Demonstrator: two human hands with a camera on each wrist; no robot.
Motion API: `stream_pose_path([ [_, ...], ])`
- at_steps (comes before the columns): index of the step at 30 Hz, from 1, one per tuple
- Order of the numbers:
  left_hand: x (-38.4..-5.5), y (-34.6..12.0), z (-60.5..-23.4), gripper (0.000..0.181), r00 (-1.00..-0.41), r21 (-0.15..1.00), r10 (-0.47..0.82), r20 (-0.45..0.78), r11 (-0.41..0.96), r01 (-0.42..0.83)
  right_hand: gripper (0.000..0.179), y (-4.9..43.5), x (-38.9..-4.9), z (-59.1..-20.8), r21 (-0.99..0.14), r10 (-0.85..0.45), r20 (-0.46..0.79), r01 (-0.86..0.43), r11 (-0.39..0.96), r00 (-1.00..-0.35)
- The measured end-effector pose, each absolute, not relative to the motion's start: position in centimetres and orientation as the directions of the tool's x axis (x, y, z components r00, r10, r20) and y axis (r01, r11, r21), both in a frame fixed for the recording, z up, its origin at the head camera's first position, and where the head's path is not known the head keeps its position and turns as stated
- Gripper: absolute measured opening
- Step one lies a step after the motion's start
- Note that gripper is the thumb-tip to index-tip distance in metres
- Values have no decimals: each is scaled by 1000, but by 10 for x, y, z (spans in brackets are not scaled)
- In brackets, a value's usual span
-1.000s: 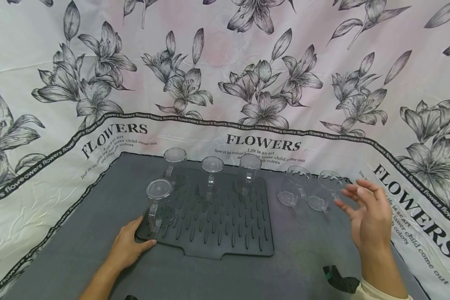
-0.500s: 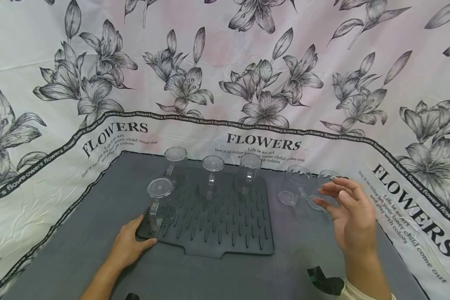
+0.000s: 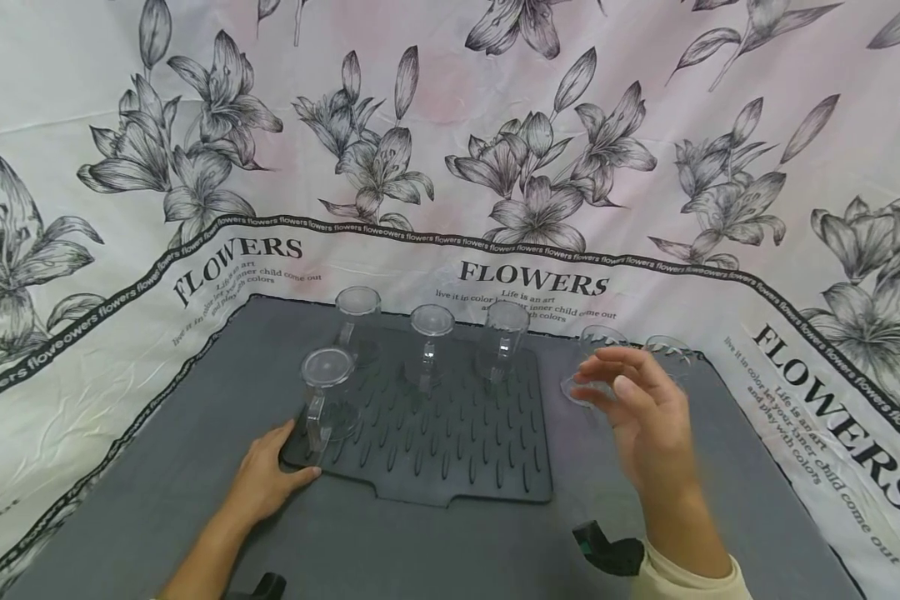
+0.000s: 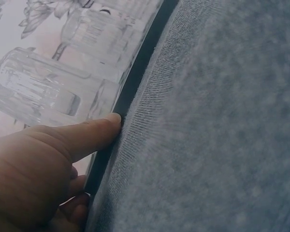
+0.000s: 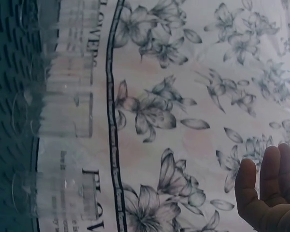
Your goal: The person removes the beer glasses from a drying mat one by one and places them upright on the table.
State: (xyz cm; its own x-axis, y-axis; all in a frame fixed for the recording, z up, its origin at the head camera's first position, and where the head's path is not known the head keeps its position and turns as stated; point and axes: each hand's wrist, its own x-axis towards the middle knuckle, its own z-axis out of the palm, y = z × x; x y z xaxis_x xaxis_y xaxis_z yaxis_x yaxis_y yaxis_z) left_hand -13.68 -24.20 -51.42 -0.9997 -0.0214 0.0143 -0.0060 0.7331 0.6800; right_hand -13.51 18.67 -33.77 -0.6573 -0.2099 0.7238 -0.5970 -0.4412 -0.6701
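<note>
My left hand [image 3: 264, 477] holds the near left corner of a dark ridged drying mat [image 3: 450, 467]; in the left wrist view its thumb [image 4: 99, 133] lies against the mat's edge and the other fingers curl by the corner. Several clear glass mugs stand base up on the mat, the nearest mug [image 3: 327, 368] beside that hand. To the mat's right, two more clear mugs stand rim up: one mug [image 3: 603, 335] is partly behind my right hand [image 3: 648, 417], the other mug [image 3: 669, 348] farther right. The right hand is raised, fingers loosely curved, holding nothing.
Grey cloth [image 3: 495, 550] covers the table. A white flower-printed sheet [image 3: 390, 242] hangs close behind the mugs and along both sides. Along the mat's back stand a left mug [image 3: 357, 302], a middle mug [image 3: 432, 322] and a right mug [image 3: 507, 321].
My right hand has moved left, from beside the far right mug to in front of the nearer upright one. The left hand stays at the mat corner; the head view has shifted slightly.
</note>
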Motion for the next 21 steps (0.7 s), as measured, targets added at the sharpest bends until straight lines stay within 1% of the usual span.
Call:
stream_pose_path([
  [7, -136, -243, -515, 93, -999, 681, -27, 18, 732, -7, 30, 156, -140, -344, -693, -252, 711, -592, -411, -657],
  [14, -136, -243, -517, 92, -999, 680, -31, 30, 733, -2, 24, 123, -143, -361, -783, -309, 621, -553, -284, -720],
  [21, -136, -242, -515, 93, -999, 686, -30, 16, 728, -11, 25, 100, -147, -375, -826, -339, 563, -502, -256, -754],
])
